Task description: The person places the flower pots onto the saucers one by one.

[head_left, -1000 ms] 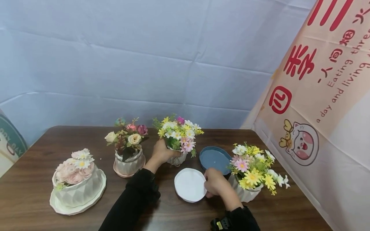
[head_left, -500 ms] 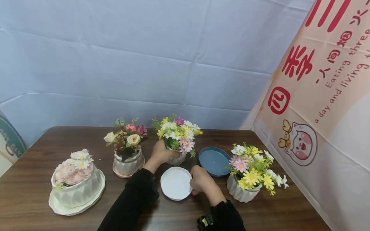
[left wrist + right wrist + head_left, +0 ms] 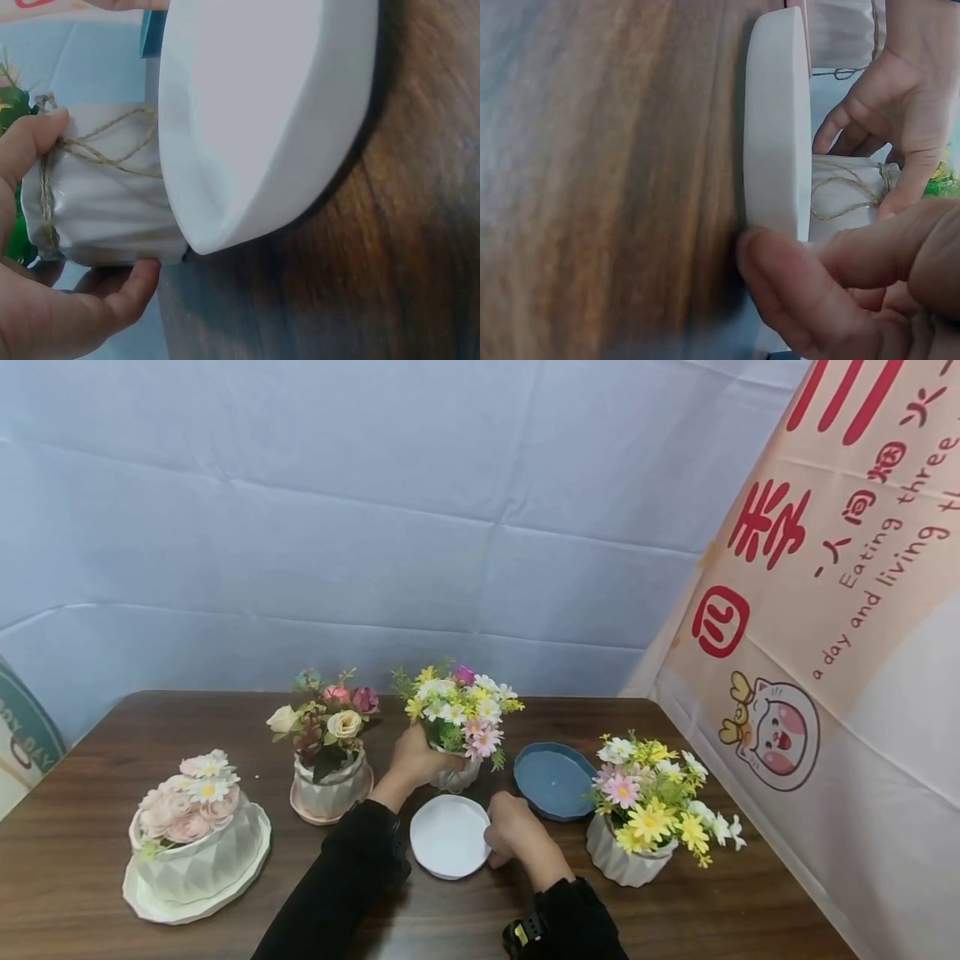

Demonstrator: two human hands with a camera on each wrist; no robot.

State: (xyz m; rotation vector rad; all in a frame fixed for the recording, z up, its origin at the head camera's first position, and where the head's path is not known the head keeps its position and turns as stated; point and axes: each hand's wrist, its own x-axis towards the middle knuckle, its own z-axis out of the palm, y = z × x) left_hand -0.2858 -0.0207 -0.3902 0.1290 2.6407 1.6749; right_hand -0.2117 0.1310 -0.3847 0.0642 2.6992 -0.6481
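My left hand (image 3: 422,762) grips a white flower pot (image 3: 112,195) near its rim, fingers and thumb curled round it. Twine with a bow circles the pot, and white, yellow and pink daisies (image 3: 461,706) fill it. Just in front of that pot, a white saucer (image 3: 450,837) lies close over the table. At its right edge my right hand (image 3: 513,831) pinches the rim between thumb and fingers. The left wrist view shows the saucer overlapping the pot's lower end.
A blue saucer (image 3: 553,781) lies right of my hands, beside a pot of yellow daisies (image 3: 630,852). On the left stand a rose pot (image 3: 330,787) on a pink saucer and a wide pot (image 3: 198,864) on a white plate (image 3: 172,910). A cloth hangs behind the table.
My right hand has brought the white saucer leftward, to just in front of the pot that my left hand grips. The left hand and its pot have stayed nearly in place.
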